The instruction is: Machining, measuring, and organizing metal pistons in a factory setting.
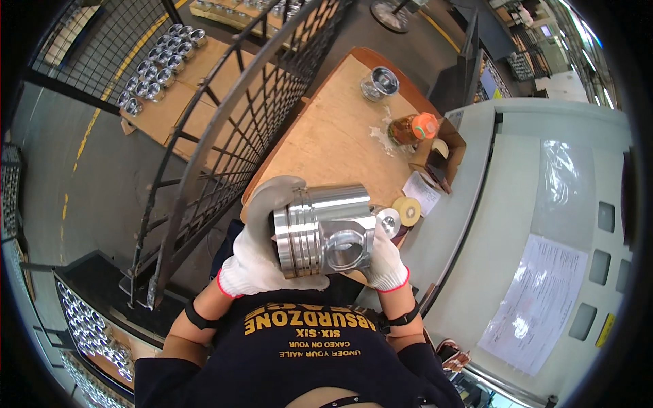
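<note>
Centrally, the piston: a large, polished silver metal cylinder (pixel 321 228), held on its side in front of the torso, over the near end of the table; the grooved end points left and the round bore faces the wearer, an attitude that seems to leave both in plain sight.
Left hand (pixel 253 262): in a white knit glove with a red cuff edge, spread wide and curved around the grooved end, fingers over the top and the rest of the glove beneath, presumably because this end is broad and heavy.
Right hand (pixel 386 262): gloved alike, holding the opposite end, likely to balance the weight; its fingers are largely hidden behind the metal, so how far they close cannot be told.
Beside the right hand: a small, round, shiny metal piece (pixel 388 222), its support unclear, and a pale yellow disc (pixel 407 211).
Table: a tan wooden top with a reddish-brown rim (pixel 320 139), bearing a second silver piston (pixel 379 83) and an amber bottle with an orange cap (pixel 412 129), both well apart from the hands, which perhaps leaves them elbow room.
</note>
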Demonstrator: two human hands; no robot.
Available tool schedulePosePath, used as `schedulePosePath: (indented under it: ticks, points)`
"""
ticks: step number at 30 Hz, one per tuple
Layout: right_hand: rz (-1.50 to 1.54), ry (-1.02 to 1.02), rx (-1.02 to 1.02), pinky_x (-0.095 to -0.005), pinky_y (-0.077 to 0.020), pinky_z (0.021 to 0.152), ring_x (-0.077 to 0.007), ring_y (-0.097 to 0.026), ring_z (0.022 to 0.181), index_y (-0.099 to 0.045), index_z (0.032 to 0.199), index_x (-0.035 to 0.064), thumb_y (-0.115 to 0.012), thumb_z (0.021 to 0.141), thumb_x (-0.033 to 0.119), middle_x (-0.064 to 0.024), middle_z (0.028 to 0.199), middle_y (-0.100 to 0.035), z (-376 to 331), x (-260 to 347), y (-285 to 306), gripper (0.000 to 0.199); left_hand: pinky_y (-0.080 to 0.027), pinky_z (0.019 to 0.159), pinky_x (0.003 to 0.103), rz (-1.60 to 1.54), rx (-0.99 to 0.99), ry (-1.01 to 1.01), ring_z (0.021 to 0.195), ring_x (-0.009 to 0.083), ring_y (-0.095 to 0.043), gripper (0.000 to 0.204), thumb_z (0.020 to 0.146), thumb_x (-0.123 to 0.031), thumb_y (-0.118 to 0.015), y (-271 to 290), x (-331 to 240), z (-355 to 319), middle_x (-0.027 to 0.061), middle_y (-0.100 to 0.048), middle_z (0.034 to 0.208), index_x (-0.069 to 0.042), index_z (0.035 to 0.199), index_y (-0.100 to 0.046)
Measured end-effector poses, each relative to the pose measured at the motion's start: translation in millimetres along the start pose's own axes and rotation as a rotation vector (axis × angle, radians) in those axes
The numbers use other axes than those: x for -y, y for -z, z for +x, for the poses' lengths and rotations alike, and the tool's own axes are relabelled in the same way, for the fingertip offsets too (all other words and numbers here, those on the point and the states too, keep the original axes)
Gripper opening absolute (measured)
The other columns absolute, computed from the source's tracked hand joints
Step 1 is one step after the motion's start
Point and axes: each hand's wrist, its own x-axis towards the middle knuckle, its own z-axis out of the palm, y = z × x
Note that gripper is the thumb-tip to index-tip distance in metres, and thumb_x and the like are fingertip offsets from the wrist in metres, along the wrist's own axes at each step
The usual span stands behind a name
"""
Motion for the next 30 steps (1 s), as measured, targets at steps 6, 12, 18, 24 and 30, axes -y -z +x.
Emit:
schedulePosePath:
  ticks: [6, 12, 18, 24, 30]
  points:
    - [0.51, -0.138, -0.114, -0.0277, -0.0462, 0.094, -0.0147, -0.06, 0.105, -0.055, 0.128, -0.0082, -0.061, 0.093, 0.018, -0.0126, 0.116, -0.066, -3, 7, -5, 0.044, -0.044, 0.099, 0.047, -0.015, -0.042, -0.194, 0.12, 0.0372, -0.048, 0.115, 0.045, -0.029, -0.1, -9, 0, 5, 0.024, -0.042, 0.131, -0.013, 0.137, -0.032]
    - [0.535, -0.037, -0.243, -0.0284, -0.0495, 0.086, -0.0139, -0.064, 0.096, -0.06, 0.12, -0.0064, -0.063, 0.085, 0.012, -0.0135, 0.103, -0.07, -4, -10, 0, 0.039, -0.042, 0.104, 0.045, -0.235, 0.087, -0.016, 0.127, 0.0336, -0.045, 0.127, 0.044, -0.025, -0.1, -11, 11, 1, 0.0227, -0.035, 0.139, -0.014, 0.146, -0.024]
    - [-1.017, 0.728, -0.65, -0.0343, -0.044, 0.049, -0.0225, -0.058, 0.051, -0.067, 0.1, 0.0066, -0.075, 0.068, 0.022, -0.006, 0.06, -0.057, -10, 16, -3, 0.036, -0.032, 0.115, 0.047, -1.044, 0.242, 0.755, 0.139, 0.0324, -0.037, 0.131, 0.064, -0.09, -0.053, -3, -7, 13, 0.0211, -0.032, 0.152, 0.0, 0.152, -0.016]
    - [-1.368, 0.594, -0.373, -0.0335, -0.039, 0.044, -0.0188, -0.054, 0.047, -0.063, 0.105, 0.0061, -0.077, 0.064, 0.03, -0.002, 0.055, -0.051, -26, 48, -15, 0.049, -0.049, 0.101, 0.044, -1.349, 0.185, 0.802, 0.117, 0.028, -0.06, 0.086, 0.088, -0.069, -0.05, -20, 21, 21, 0.0172, -0.059, 0.129, 0.0, 0.139, -0.044]
    - [-0.994, 0.675, -0.571, -0.0355, -0.0481, 0.067, -0.0248, -0.061, 0.073, -0.062, 0.119, 0.0036, -0.085, 0.05, 0.016, -0.0078, 0.089, -0.067, -24, 18, -18, 0.074, -0.054, 0.095, 0.043, -1.117, 0.056, 0.785, 0.111, 0.0292, -0.064, 0.101, 0.077, -0.077, -0.058, -21, 21, 19, 0.0216, -0.06, 0.125, 0.004, 0.135, -0.047]
